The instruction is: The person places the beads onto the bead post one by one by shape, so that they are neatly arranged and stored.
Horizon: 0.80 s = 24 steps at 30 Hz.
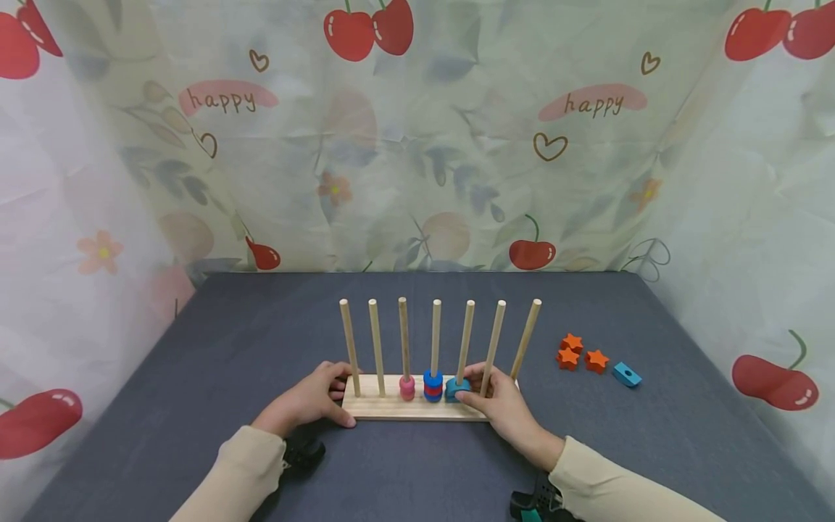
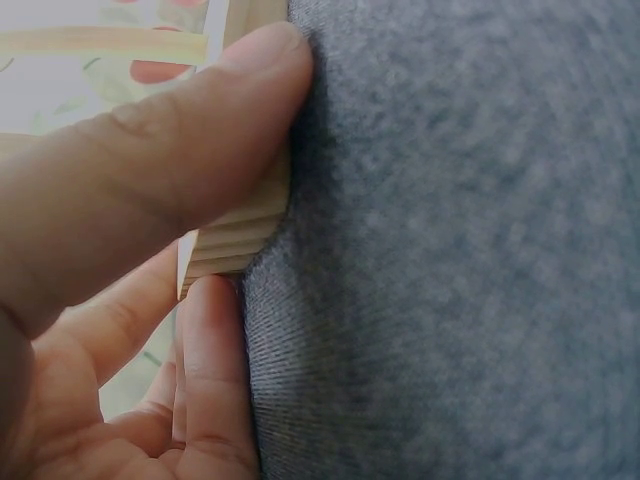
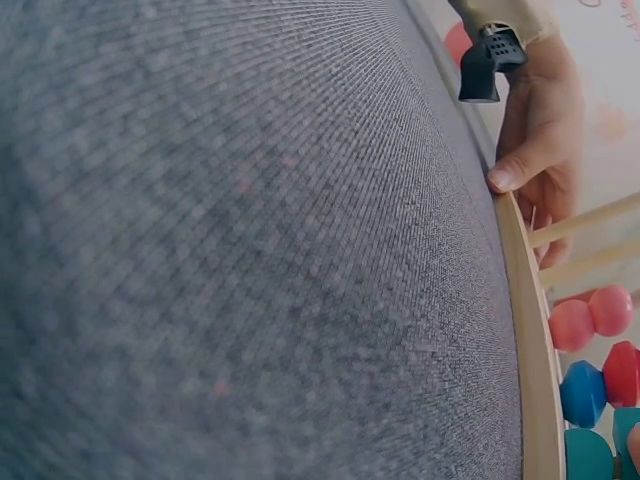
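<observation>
My left hand [image 1: 312, 399] grips the left end of a wooden peg board [image 1: 404, 411]. In the left wrist view the thumb lies along the board's front edge, and fingers touch its end face. My right hand [image 1: 507, 407] pinches a teal bead [image 1: 452, 392] low on the peg just right of the middle one. Two rounded teal pieces [image 3: 588, 455] show there in the right wrist view, with a fingertip at the upper one. Stacked blue and red beads [image 1: 433, 386] sit on the middle peg. Pink beads [image 1: 407, 388] are on the peg left of it.
Several upright pegs [image 1: 376, 348] rise from the board, the outer ones bare. To its right lie three orange star beads [image 1: 596, 361] and a blue rectangular block [image 1: 627, 374] with a hole. A dark grey cloth [image 1: 274, 312] covers the table; a printed curtain [image 1: 404, 167] surrounds it.
</observation>
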### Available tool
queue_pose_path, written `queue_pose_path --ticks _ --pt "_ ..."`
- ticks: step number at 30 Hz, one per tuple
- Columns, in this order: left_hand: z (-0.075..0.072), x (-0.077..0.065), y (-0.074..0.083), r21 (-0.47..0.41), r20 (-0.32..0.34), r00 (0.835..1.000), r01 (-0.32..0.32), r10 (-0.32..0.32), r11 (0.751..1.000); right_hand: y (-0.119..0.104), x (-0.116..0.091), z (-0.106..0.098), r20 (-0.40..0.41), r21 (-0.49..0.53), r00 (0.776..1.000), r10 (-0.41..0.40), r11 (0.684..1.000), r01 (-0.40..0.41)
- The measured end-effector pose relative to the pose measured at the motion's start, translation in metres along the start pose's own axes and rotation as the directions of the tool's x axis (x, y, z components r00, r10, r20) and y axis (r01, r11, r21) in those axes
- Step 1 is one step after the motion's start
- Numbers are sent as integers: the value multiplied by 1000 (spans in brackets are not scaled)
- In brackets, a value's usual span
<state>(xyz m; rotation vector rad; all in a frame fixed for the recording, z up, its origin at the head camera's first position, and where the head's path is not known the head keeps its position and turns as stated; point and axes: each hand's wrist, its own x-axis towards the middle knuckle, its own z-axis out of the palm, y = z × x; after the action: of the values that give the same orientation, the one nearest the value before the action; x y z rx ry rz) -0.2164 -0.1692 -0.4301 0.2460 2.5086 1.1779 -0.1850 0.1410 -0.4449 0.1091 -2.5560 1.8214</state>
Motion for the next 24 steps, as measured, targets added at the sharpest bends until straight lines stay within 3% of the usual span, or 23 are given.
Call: queue_pose_path --ticks 24 --pt "0 -1 0 1 -6 1000 -3 3 1000 2 -1 2 -8 -64 1000 -15 998 14"
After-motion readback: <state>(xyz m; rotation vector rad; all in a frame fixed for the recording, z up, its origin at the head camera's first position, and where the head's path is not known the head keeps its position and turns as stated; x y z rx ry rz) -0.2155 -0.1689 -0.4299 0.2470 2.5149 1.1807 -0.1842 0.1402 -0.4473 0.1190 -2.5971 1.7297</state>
